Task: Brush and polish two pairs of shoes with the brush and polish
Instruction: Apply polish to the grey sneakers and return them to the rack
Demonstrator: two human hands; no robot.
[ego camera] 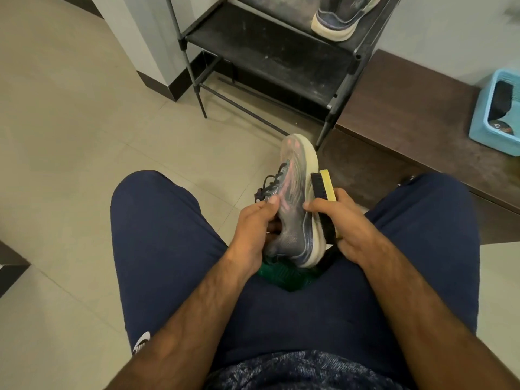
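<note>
A grey sneaker (294,204) with a pale sole and dark laces is held between my knees, toe pointing away. My left hand (254,229) grips it at the collar, thumb on the upper. In my right hand (342,223) is a brush (323,187) with a yellow back and dark bristles, and those bristles lie against the sole edge of the sneaker. A matching sneaker (342,18) stands on the black shoe rack (267,52) at the top. A round polish tin (501,126) lies in a blue basket (482,119) at the far right.
My legs in dark blue shorts fill the lower middle. A green stool (284,277) shows beneath the shoe. A dark brown ledge (408,128) runs along the right wall under the basket. Pale floor tiles (70,136) spread to the left.
</note>
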